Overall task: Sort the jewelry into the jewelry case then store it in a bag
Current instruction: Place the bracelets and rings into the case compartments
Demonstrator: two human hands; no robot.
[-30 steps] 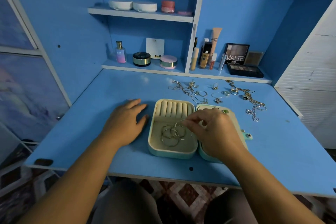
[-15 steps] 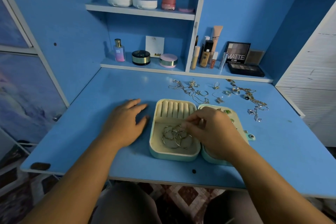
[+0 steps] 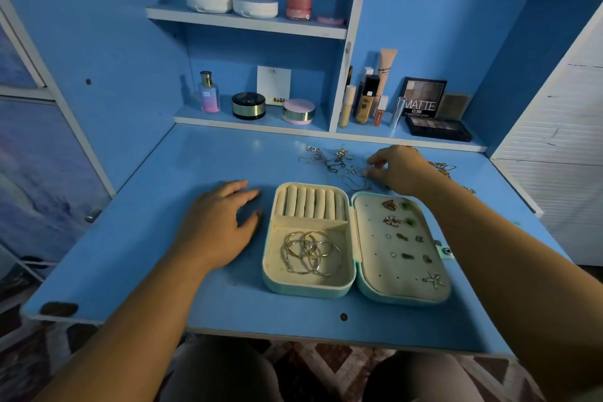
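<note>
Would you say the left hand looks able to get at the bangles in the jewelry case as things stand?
Probably yes. The left hand rests flat beside the open jewelry case, the bangles lie uncovered in its near compartment, and the right hand is away among the loose chains behind.

Blue desk (image 3: 137,238), perfume bottle (image 3: 208,93), two compacts (image 3: 248,105), foundation bottle (image 3: 365,101), eyeshadow palette (image 3: 437,129)
</note>
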